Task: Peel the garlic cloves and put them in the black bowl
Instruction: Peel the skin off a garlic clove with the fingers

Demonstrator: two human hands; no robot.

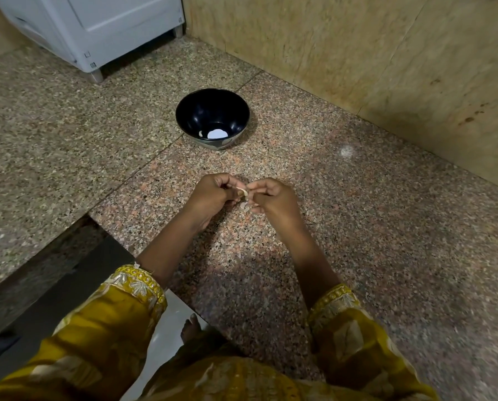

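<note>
Across most of the frame, the speckled granite bench [357, 227] is carrying the work. Above centre, the black bowl [195, 108] is standing upright, well apart from the hands; a pale piece, possibly a peeled clove, is lying beside a bright glare spot on its floor. At centre, the left hand [213, 195] is curling its fingers round one garlic clove [242, 192], while the right hand [273, 198] is pinching the clove's exposed end between thumb and fingertips. Just beneath them, pale skin scraps [244, 206] are lying on the bench. Judged step: stripping the skin. For a clean result, the left hand should be holding firmly without crushing, the right pulling the loosened skin along the clove's length in one strip, and the bare clove then travelling up the frame to the bowl.
</note>
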